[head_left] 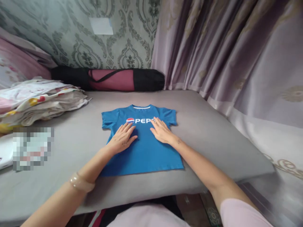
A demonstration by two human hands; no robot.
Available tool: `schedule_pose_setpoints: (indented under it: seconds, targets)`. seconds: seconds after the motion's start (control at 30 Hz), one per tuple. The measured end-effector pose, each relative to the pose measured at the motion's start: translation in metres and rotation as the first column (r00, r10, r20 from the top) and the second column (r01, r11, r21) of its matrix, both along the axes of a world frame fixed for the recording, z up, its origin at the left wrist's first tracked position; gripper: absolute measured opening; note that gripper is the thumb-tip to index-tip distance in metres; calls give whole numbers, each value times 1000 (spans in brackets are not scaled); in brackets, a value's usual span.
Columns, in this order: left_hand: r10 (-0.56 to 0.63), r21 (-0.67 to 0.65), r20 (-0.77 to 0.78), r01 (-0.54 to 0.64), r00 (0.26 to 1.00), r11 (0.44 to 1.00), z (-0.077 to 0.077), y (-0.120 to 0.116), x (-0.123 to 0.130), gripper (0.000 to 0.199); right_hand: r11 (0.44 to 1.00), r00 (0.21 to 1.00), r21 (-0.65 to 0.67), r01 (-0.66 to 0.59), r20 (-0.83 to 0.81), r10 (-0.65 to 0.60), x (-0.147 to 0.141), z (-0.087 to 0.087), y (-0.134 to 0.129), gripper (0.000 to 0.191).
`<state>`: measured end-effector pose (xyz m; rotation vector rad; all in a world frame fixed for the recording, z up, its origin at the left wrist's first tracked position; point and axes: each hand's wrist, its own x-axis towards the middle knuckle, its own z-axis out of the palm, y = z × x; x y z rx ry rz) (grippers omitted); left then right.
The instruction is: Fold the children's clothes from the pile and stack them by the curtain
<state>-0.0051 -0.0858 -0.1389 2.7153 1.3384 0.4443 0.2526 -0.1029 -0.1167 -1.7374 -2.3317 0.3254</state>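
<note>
A blue T-shirt (144, 154) with a white "PEPSI"-style print lies spread flat, its collar pointing away from me and both short sleeves out to the sides. My left hand (121, 137) rests flat on the left of its chest, fingers apart, just below the round logo. On the right of the chest lies my right hand (161, 130), fingers spread, covering the last letters of the print. Neither hand grips the fabric.
The shirt is on a grey-covered bed (208, 138). Folded patterned cloths (44, 97) are piled at the left, above a partly blurred white item (6, 151). A black and maroon bag (113, 79) lies along the back wall. Curtains (213, 47) hang at the right.
</note>
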Motion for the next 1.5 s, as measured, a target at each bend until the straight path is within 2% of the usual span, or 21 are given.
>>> schedule_pose_setpoints:
  seconds: [0.03,0.1,0.23,0.3,0.37,0.47,0.53,0.6,0.67,0.7,0.73,0.77,0.83,0.93,1.03,1.2,1.37,1.43,1.5]
  targets:
    - [38,-28,-45,-39,998,999,-9,5,1,61,1000,1000,-22,-13,19,14,-2,-6,3,59]
    - [74,-72,-110,-82,991,994,-22,9,-11,65,995,997,-65,-75,24,76,0,-11,-8,61]
    - [67,-58,-148,-76,987,995,-33,-2,-62,68,961,968,-119,-251,-41,248,14,-4,-73,61]
    - [40,-50,-160,-48,986,998,-33,-9,-81,67,937,951,-165,-307,-100,294,22,6,-106,63]
    - [35,-36,-177,-42,984,998,-28,-11,-90,63,904,932,-243,-353,-180,316,29,20,-129,62]
    - [58,-37,-196,-66,979,997,-10,2,-80,55,801,880,-394,-451,-343,327,43,44,-135,54]
    - [32,-83,-183,-47,983,995,8,20,-60,48,766,855,-450,-459,-460,242,55,55,-119,40]
    - [-44,-137,-133,26,990,990,25,44,-29,43,816,848,-453,-359,-524,81,69,59,-87,32]
    - [-180,-184,-58,167,982,969,34,70,9,41,918,853,-374,-133,-515,-86,85,53,-43,30]
    - [-236,-186,-7,231,972,955,35,83,30,40,959,852,-285,-6,-504,-144,93,47,-18,30]
    - [-285,-171,36,287,958,943,34,94,51,37,972,851,-191,135,-480,-212,100,39,8,31]
    - [-322,-143,68,328,944,934,31,105,71,35,954,853,-114,277,-428,-299,107,31,32,32]
    - [-348,-88,110,357,931,930,20,123,107,32,871,835,-39,490,-268,-481,118,16,73,34]
    - [-311,-36,142,318,940,947,2,142,140,32,822,805,-27,568,-190,-563,126,0,109,32]
    - [-218,1,150,220,964,975,-14,151,150,32,804,792,-46,593,-147,-593,128,-8,121,24]
    - [-100,75,131,91,986,993,-32,149,148,35,757,745,-107,644,-138,-653,125,-6,126,12]
    - [-54,42,46,52,997,998,-30,140,152,52,697,679,-38,716,-194,-708,105,-8,119,24]
    - [-20,0,7,20,1000,1000,-28,139,154,59,691,677,10,722,-215,-704,95,-12,114,28]
    - [6,-27,-24,-6,1000,1000,-27,138,155,63,709,703,41,704,-184,-687,88,-15,108,29]
